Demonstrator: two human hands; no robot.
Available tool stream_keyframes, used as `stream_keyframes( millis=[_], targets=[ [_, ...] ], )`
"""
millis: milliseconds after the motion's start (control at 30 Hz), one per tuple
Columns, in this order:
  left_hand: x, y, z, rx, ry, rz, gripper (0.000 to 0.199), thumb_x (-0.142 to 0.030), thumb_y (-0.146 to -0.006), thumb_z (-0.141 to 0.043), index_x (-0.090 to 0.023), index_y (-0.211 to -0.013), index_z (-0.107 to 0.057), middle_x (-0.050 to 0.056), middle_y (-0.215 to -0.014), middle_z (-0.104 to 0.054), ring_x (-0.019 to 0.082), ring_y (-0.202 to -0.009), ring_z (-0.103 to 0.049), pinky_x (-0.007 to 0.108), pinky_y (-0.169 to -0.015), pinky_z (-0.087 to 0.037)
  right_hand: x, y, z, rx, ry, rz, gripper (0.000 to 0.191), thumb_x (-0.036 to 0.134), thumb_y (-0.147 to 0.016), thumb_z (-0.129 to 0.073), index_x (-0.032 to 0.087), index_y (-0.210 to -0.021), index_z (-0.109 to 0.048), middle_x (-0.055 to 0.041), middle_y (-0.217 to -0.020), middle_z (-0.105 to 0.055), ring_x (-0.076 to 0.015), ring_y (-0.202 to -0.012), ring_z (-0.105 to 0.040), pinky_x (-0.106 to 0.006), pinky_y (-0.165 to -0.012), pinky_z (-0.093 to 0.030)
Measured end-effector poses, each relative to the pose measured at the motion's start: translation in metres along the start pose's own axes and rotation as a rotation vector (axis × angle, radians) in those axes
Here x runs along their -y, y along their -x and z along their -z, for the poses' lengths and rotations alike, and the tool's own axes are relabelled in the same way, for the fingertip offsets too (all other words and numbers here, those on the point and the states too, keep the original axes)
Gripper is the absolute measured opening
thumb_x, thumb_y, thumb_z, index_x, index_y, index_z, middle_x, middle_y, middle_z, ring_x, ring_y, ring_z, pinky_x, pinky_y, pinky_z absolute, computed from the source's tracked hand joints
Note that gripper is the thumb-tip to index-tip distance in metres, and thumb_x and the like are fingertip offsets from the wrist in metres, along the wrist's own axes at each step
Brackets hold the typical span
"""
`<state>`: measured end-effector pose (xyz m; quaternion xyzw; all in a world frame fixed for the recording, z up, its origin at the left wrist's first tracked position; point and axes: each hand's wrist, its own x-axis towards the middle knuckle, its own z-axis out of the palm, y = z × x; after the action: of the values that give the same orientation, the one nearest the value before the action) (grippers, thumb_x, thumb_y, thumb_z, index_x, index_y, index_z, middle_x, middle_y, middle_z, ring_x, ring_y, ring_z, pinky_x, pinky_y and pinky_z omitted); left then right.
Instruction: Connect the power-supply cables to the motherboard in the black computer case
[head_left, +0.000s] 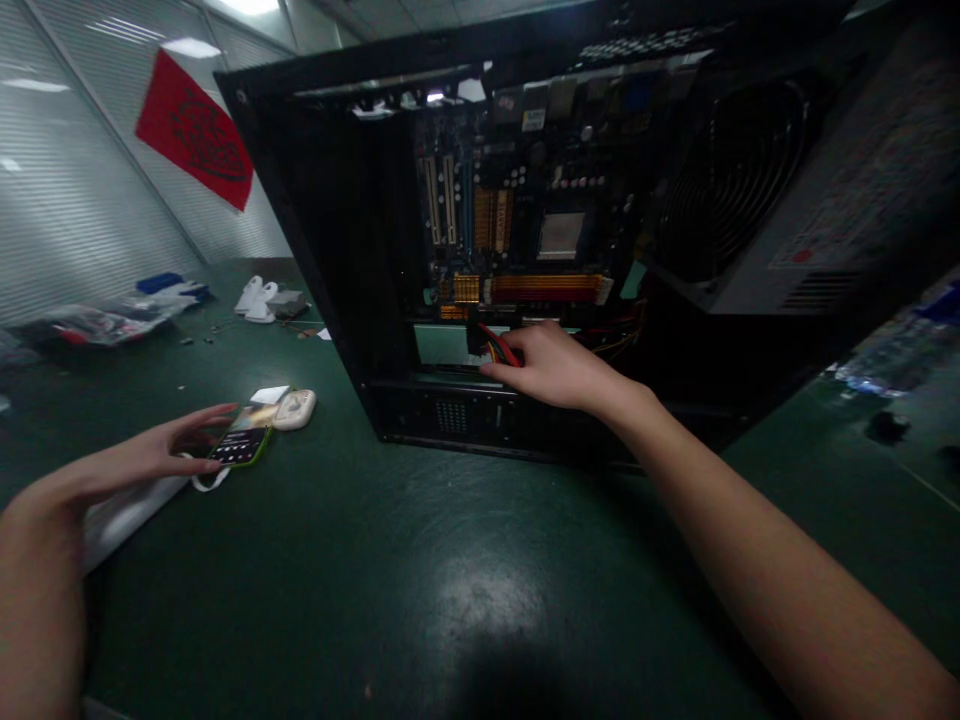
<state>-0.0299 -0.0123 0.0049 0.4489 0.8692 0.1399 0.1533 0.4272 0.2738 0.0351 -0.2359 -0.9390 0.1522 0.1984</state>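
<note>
An open black computer case (450, 415) stands on the green table, its motherboard (525, 240) facing me. My right hand (551, 362) reaches to the lower part of the case, closed on a bundle of red, yellow and black cables (501, 347) beneath the memory slots. The cable ends are partly hidden by my fingers. At the left, my left hand (176, 445) touches a phone (241, 446) with a green edge and a lit screen, fingers apart around its left side. A cream-coloured round-ended object (295, 409) lies just beyond the phone.
The power supply (832, 200) fills the case's upper right. On the green table (315, 560), plastic bags (112, 318) and white items (257, 300) lie at the back left. Clear plastic items (881, 355) are at the right. A red paper sign (196, 132) hangs behind.
</note>
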Motion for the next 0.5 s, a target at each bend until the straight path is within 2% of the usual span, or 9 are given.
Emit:
stream_keyframes(
  millis=[67, 133, 500],
  targets=[
    [0.009, -0.003, 0.001, 0.135, 0.152, 0.031, 0.120, -0.058, -0.059, -0.082, -0.015, -0.161, -0.036, 0.016, -0.151, -0.061, 0.037, -0.134, -0.061, 0.042, -0.105, -0.057, 0.000, 0.000, 0.000, 0.003, 0.006, -0.001, 0.030, 0.037, -0.095, -0.066, 0.017, -0.074, -0.063, -0.0014, -0.066, -0.058, -0.0143, -0.061, -0.047, -0.029, -0.063, -0.028],
    [0.015, -0.005, 0.002, 0.184, 0.205, 0.056, 0.124, -0.056, -0.060, -0.084, -0.015, -0.164, -0.030, 0.018, -0.155, -0.055, 0.039, -0.138, -0.057, 0.045, -0.109, -0.054, 0.001, 0.000, 0.000, 0.003, 0.006, 0.000, 0.029, 0.037, -0.095, -0.066, 0.016, -0.074, -0.063, -0.0016, -0.066, -0.058, -0.0144, -0.062, -0.047, -0.029, -0.064, -0.028],
    [0.008, -0.003, 0.003, 0.109, 0.076, 0.039, 0.115, -0.058, -0.060, -0.081, -0.015, -0.159, -0.042, 0.015, -0.153, -0.058, 0.040, -0.133, -0.060, 0.049, -0.111, -0.052, -0.001, 0.001, 0.000, -0.007, -0.010, 0.011, 0.031, 0.039, -0.094, -0.065, 0.017, -0.073, -0.062, -0.0008, -0.064, -0.057, -0.0141, -0.059, -0.046, -0.030, -0.063, -0.028]
  ],
)
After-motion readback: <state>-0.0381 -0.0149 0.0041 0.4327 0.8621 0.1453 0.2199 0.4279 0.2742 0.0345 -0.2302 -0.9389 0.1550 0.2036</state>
